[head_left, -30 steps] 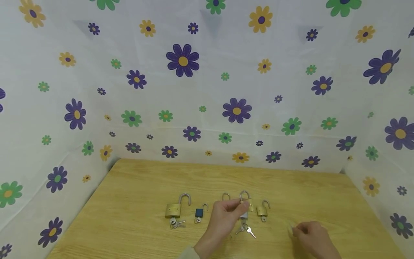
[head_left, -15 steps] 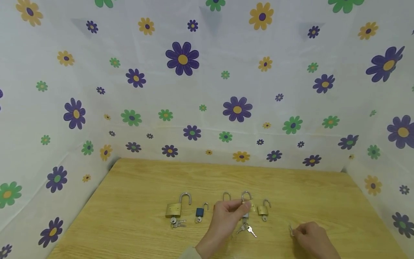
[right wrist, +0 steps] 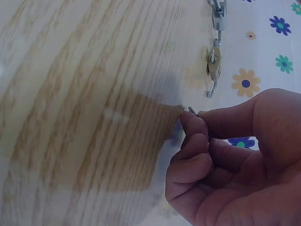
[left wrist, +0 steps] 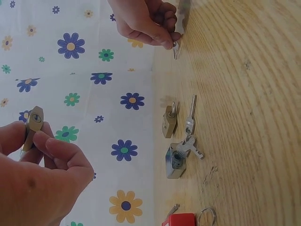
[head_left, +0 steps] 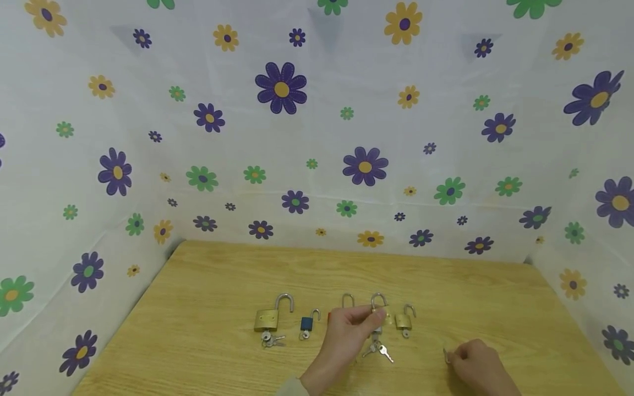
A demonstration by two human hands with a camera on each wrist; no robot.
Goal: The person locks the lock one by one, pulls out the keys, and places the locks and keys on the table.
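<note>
My left hand [head_left: 344, 333] pinches a brass padlock [head_left: 388, 315] between thumb and fingers, raised above the table. In the left wrist view the padlock's keyhole end [left wrist: 36, 118] faces the camera. To the right, my right hand [head_left: 479, 360] pinches a small silvery metal piece [head_left: 446, 355] just above the tabletop; it is too thin to tell whether it is a key or a key ring. Beyond the left hand stand a grey padlock [left wrist: 175, 162] with keys [head_left: 384, 352] hanging from it, and a red padlock [left wrist: 181, 220], both partly hidden in the head view.
A small brass padlock [head_left: 403, 322] with a key in it is right of the left hand. Leftward are a blue padlock [head_left: 306, 324] and a large brass padlock [head_left: 266, 320] with keys, shackles open. A flowered cloth [head_left: 317, 137] surrounds the wooden table [head_left: 223, 264].
The metal piece in my right hand has turned from a blurred, broader shape to a thin edge. My left hand keeps its hold on the brass padlock. The head view has shifted slightly.
</note>
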